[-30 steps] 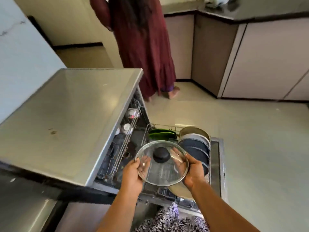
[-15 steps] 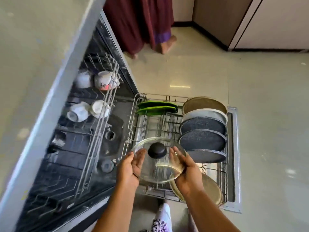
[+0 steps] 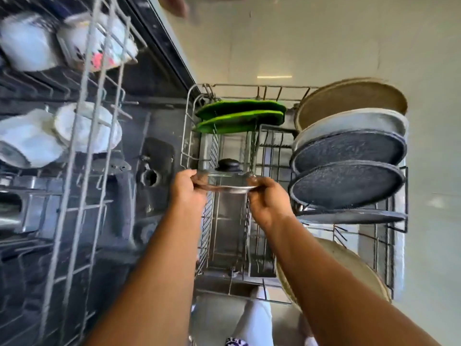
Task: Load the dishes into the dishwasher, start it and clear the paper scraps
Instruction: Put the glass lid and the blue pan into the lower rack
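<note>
I hold a round glass lid (image 3: 225,182) with a black knob (image 3: 228,165) by its rim, nearly edge-on and flat. My left hand (image 3: 190,187) grips its left edge and my right hand (image 3: 268,198) its right edge. The lid hangs over the middle of the pulled-out lower wire rack (image 3: 189,126) of the dishwasher. Two green plates (image 3: 239,114) stand at the rack's far end. Several dark, grey and tan plates (image 3: 349,151) stand in a row along its right side. A tan plate (image 3: 349,265) leans at the near right corner.
The upper rack (image 3: 82,136) at the left holds white cups (image 3: 30,138) and a patterned mug (image 3: 99,48), blurred. The dark tub interior (image 3: 149,146) lies below it. Pale tiled floor (image 3: 324,41) spreads beyond; another person's foot (image 3: 174,6) shows at the top.
My view has dropped closer to the rack. Both hands have tipped the lid from facing me to nearly flat and lowered it further into the middle of the lower rack.
</note>
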